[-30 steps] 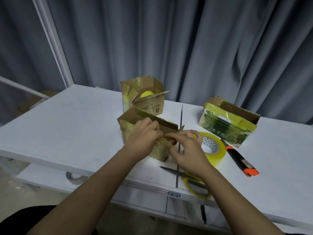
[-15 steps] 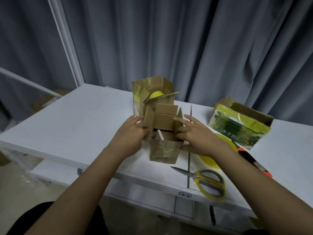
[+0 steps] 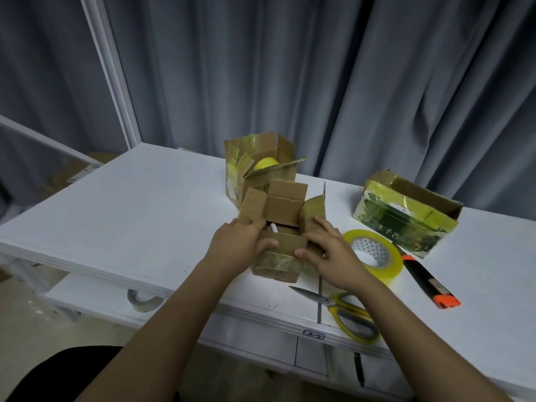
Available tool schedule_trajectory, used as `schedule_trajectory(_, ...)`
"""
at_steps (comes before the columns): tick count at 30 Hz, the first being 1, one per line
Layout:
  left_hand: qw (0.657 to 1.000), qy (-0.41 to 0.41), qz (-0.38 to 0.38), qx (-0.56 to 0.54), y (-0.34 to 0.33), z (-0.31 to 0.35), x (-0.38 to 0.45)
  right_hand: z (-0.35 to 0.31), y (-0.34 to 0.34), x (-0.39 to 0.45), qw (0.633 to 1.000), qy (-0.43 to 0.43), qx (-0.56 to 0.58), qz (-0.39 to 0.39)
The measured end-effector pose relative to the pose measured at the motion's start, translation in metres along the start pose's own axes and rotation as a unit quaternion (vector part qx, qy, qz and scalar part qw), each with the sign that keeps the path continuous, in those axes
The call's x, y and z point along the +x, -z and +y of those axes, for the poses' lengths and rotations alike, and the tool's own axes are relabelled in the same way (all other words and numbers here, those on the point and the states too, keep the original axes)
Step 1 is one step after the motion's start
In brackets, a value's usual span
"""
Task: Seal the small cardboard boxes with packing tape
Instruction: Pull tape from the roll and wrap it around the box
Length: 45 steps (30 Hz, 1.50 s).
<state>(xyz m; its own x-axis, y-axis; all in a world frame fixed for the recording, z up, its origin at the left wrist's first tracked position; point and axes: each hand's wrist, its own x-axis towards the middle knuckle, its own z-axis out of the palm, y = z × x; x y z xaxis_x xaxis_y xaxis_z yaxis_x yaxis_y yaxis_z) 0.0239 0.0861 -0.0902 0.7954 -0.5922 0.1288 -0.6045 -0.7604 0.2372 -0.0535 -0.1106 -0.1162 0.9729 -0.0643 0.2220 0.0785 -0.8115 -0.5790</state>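
- Head view: small cardboard box point(image 3: 280, 245) stands on the table point(image 3: 145, 210) at centre, flaps open.
- Left hand point(image 3: 236, 248) and right hand point(image 3: 330, 250) each grasp a side of it, thumbs on the near flap.
- Tape roll point(image 3: 374, 256) lies at 3 o'clock, just beside the box.
- Judgement: the box is light and its thin walls crush easily; hold it at the side walls.

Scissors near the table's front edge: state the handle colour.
Yellow handles on the scissors, seen in the head view.

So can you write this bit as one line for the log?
step: folding flaps | left hand: holds small box | right hand: holds same box | tape roll: on table, untouched
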Motion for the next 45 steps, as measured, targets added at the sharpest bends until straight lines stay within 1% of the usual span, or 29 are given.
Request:
schedule_trajectory(2, 0.999, 0.003, 0.023, 0.025, -0.007, 0.003, 0.000, -0.005, -0.009, -0.002, 0.996, -0.042, 0.065, 0.036)
schedule_trajectory(4, 0.996, -0.027, 0.075, 0.036, -0.012, 0.004, 0.003, -0.010, -0.013, -0.002, 0.991, -0.057, 0.102, 0.062)
schedule_trajectory(6, 0.992, -0.067, 0.109, -0.012, -0.013, 0.005, 0.006, -0.013, -0.014, -0.001, 0.989, -0.061, 0.107, 0.078)
schedule_trajectory(9, 0.986, -0.074, 0.104, -0.111, -0.013, 0.003, 0.010, -0.013, -0.013, -0.001, 0.984, -0.058, 0.137, 0.094)
schedule_trajectory(11, 0.981, -0.032, 0.108, -0.155, -0.014, 0.001, 0.010, -0.013, -0.013, -0.002, 0.986, -0.034, 0.135, 0.093)
schedule_trajectory(13, 0.978, 0.007, 0.095, -0.185, -0.014, -0.001, 0.010, -0.015, -0.013, -0.002, 0.990, -0.021, 0.111, 0.085)
schedule_trajectory(17, 0.976, 0.012, 0.054, -0.209, -0.013, -0.001, 0.008, -0.012, -0.012, 0.002, 0.992, -0.026, 0.076, 0.094)
schedule_trajectory(20, 0.976, 0.000, 0.058, -0.208, -0.015, 0.001, 0.008, -0.010, -0.012, 0.005, 0.993, -0.019, 0.065, 0.097)
schedule_trajectory(23, 0.976, 0.016, 0.086, -0.202, -0.018, 0.004, 0.009, -0.008, -0.014, 0.011, 0.993, -0.008, 0.045, 0.106)
schedule_trajectory(27, 0.982, 0.034, 0.128, -0.133, -0.026, 0.011, 0.014, -0.003, -0.013, 0.019, 0.994, 0.001, 0.022, 0.103)
schedule_trajectory(29, 0.984, 0.039, 0.132, -0.114, -0.028, 0.014, 0.017, -0.001, -0.012, 0.019, 0.995, 0.004, 0.002, 0.104)
schedule_trajectory(34, 0.979, 0.043, 0.106, -0.168, -0.025, 0.013, 0.020, 0.002, -0.014, 0.013, 0.987, 0.033, -0.018, 0.156)
schedule_trajectory(37, 0.977, 0.055, 0.110, -0.176, -0.024, 0.012, 0.019, -0.004, -0.019, 0.012, 0.981, 0.044, -0.024, 0.187)
schedule_trajectory(40, 0.974, 0.074, 0.126, -0.171, -0.023, 0.015, 0.017, -0.008, -0.019, 0.011, 0.981, 0.053, -0.047, 0.181)
schedule_trajectory(43, 0.983, 0.077, 0.129, -0.106, -0.023, 0.023, 0.013, -0.008, -0.008, 0.004, 0.985, 0.078, -0.036, 0.151)
schedule_trajectory(45, 0.987, 0.073, 0.133, -0.051, -0.024, 0.026, 0.008, -0.003, 0.004, -0.011, 0.980, 0.072, 0.006, 0.186)
